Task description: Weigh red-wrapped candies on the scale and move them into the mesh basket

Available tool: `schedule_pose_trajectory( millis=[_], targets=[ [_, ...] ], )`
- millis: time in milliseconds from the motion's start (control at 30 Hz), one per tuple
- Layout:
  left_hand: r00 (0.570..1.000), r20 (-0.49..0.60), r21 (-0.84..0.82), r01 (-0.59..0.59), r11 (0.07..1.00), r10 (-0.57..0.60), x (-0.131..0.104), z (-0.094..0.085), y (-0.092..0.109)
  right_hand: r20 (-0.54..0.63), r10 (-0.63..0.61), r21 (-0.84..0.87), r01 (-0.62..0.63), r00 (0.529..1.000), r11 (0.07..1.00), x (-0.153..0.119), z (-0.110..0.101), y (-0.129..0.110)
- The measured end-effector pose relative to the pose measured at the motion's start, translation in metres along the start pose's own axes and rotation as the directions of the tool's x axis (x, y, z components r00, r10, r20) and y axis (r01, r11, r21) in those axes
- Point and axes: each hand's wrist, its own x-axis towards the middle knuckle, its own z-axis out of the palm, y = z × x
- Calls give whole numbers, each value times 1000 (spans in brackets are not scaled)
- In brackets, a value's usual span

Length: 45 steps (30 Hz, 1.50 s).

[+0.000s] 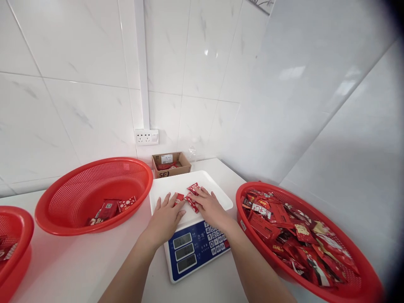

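A digital weighing scale (197, 252) with a white pan (162, 185) stands in front of me, its blue panel facing me. Small red packets lie on the pan: one (178, 197) by the fingertips of my left hand (166, 216), another (191, 203) between the hands, and a third (192, 187) farther back. My left hand rests over the left part of the pan with its fingers spread. On the other side, my right hand (211, 207) has its fingers apart, their tips touching the packets and partly hiding them. Neither hand is closed around a packet.
To the right stands a red plastic basket (241, 206) heaped with red packets. A red mesh basket (75, 181) with several packets is at the left, and another red basket (23, 214) is cut by the left edge. Behind the scale is a cardboard box (176, 170) against the tiled wall.
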Motion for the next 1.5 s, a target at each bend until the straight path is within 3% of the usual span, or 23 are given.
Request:
schedule_pose_trajectory(
  millis=[167, 433, 600, 767, 867, 1000, 1100, 1167, 1333, 1400, 1500],
  targets=[
    [991, -131, 33, 8, 999, -3, 0, -7, 0, -14, -67, 97, 68, 998, 993, -3, -1, -10],
    [993, -121, 4, 10, 1000, -10, 1, -9, -5, 71, -156, 163, 143, 985, 976, -11, -12, -15],
    [986, -153, -21, 70, 997, -72, 3, -9, -1, -9, -64, 105, 65, 998, 992, -4, -11, -11],
    [981, -164, -27, 101, 994, -104, 3, -10, 0, 22, -115, 78, 113, 993, 991, 8, -4, -7],
    [983, -159, -47, 86, 995, -93, 3, -10, -2, -5, -71, 83, 72, 997, 994, 5, -5, -6],
    [976, -193, -117, 81, 990, -103, 4, -13, -3, -106, -8, 94, 18, 994, 995, -28, -19, 0],
    [964, -229, -197, 88, 976, -133, 3, -21, -2, -178, 55, 78, -41, 982, 996, -74, -38, 12],
    [954, -247, -273, 97, 957, -167, 0, -29, 2, -192, 175, 70, -164, 966, 984, -108, -54, 26],
    [931, -277, -452, 94, 887, -239, -6, -37, 14, -95, 550, -30, -555, 829, 831, -179, -82, 70],
    [931, -282, -465, 81, 881, -234, -7, -35, 17, -19, 613, -75, -613, 790, 787, -192, -86, 84],
    [937, -272, -458, 74, 886, -219, -8, -30, 18, 42, 620, -73, -617, 783, 784, -194, -83, 96]
  ],
)
